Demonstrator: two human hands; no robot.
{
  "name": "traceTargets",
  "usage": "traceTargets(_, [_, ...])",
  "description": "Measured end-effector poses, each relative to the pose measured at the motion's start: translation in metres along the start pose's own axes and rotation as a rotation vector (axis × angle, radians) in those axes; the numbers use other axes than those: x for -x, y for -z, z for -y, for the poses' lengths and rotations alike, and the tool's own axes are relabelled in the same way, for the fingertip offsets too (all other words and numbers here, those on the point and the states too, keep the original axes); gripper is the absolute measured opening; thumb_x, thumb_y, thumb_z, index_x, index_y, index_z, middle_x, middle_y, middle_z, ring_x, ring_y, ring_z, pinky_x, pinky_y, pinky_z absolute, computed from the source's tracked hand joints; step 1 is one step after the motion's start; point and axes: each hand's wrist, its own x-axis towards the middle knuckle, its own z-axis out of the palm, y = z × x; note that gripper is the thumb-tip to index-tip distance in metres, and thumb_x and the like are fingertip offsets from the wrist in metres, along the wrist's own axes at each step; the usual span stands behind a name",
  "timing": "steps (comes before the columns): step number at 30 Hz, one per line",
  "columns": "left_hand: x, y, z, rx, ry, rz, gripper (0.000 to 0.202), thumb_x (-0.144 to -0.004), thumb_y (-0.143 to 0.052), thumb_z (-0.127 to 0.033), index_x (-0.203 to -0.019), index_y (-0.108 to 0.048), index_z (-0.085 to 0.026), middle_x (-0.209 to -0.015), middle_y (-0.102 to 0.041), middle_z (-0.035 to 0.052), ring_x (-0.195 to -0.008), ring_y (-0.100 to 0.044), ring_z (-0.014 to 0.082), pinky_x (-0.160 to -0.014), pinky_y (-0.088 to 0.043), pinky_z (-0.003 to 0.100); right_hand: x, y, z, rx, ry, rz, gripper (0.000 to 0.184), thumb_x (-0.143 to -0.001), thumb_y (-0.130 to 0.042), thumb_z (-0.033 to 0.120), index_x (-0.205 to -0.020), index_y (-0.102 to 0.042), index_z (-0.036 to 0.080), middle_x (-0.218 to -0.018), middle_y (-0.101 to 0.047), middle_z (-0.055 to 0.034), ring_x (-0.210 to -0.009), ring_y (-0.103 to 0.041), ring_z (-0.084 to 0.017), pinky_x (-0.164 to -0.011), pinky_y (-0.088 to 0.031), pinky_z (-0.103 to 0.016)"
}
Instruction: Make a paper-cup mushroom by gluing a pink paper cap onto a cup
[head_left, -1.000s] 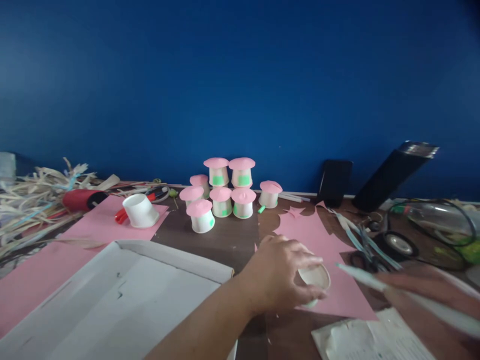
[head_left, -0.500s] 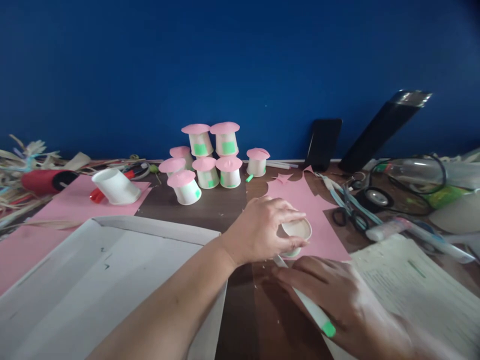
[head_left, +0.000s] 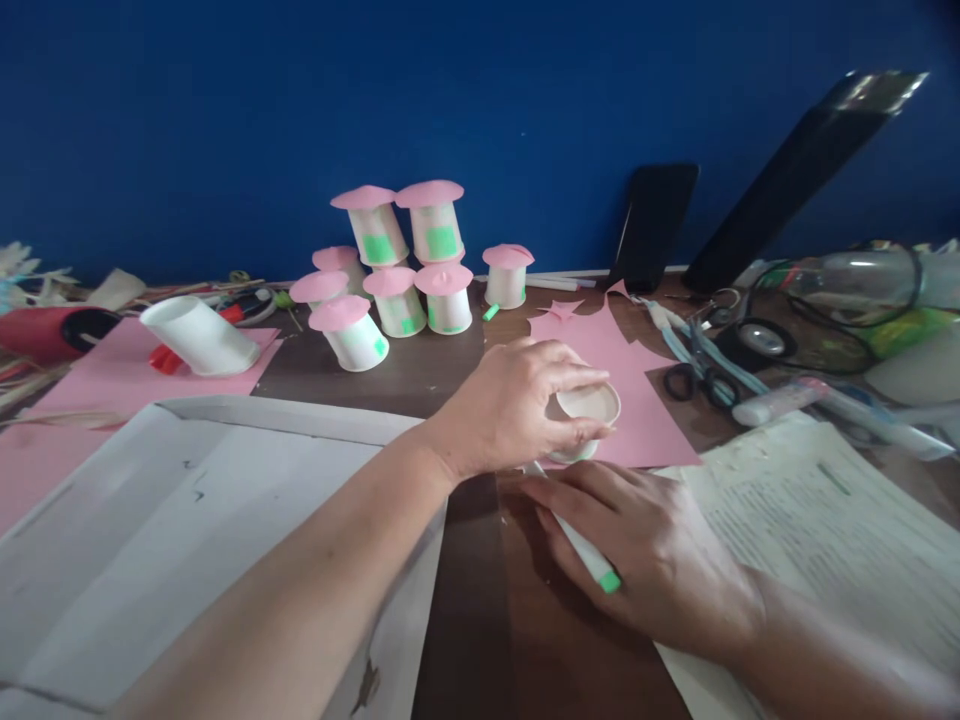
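My left hand [head_left: 525,405] grips a white paper cup [head_left: 589,405] by its sides, thumb in front and fingers behind. The cup's open mouth tilts up toward me, and a bit of green shows low on its wall. Just below it, my right hand [head_left: 637,545] is closed around a white marker [head_left: 581,550] with a green end. The marker's far tip points at the cup; whether it touches is hidden by my fingers. Under and behind the cup lies a cut pink paper sheet [head_left: 615,360]. The small green marker cap [head_left: 490,313] rests on the table farther back.
Several cups with pink paper tops and green patches [head_left: 442,240] are stacked near the blue wall. A plain white cup [head_left: 201,336] leans at left, behind a white box lid [head_left: 187,540]. Scissors [head_left: 701,380], a phone [head_left: 654,225] and a printed sheet [head_left: 832,520] lie on the right.
The view has tipped downward, so everything at the back sits higher in the picture. Both hands keep their hold on the cup and marker; the right hand's marker has turned slightly.
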Motion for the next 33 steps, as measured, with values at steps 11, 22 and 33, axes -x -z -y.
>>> traceTargets(11, [0.001,-0.001,0.002,-0.01,-0.01,-0.014,0.036,-0.083,-0.07,-0.034,-0.115,-0.068,-0.018,-0.112,-0.069,0.0034,-0.102,-0.061,0.0172,-0.094,-0.046,0.032,0.006,-0.005,-0.005,0.077,-0.016,0.006,0.025,-0.09,-0.054,0.02,-0.111,-0.068,0.017,-0.079,-0.068,-0.0035,-0.064,-0.065,-0.017,-0.054,-0.046,-0.03])
traceTargets(22, [0.001,0.001,-0.001,-0.01,0.017,0.006,0.035,-0.083,-0.069,-0.033,-0.115,-0.067,-0.019,-0.114,-0.069,0.0029,-0.101,-0.062,0.0183,-0.093,-0.047,0.033,-0.001,-0.011,-0.006,0.147,-0.028,-0.054,0.022,-0.09,-0.054,0.019,-0.107,-0.067,0.018,-0.087,-0.072,-0.0058,-0.067,-0.066,-0.018,-0.056,-0.046,-0.03])
traceTargets(33, [0.001,0.001,-0.001,-0.006,-0.006,0.001,0.033,-0.085,-0.067,-0.032,-0.114,-0.068,-0.018,-0.113,-0.069,0.0043,-0.101,-0.062,0.0181,-0.093,-0.048,0.033,-0.001,-0.013,-0.008,0.128,-0.054,-0.014,0.022,-0.089,-0.055,0.018,-0.107,-0.067,0.016,-0.084,-0.068,-0.0055,-0.068,-0.065,-0.021,-0.055,-0.045,-0.033])
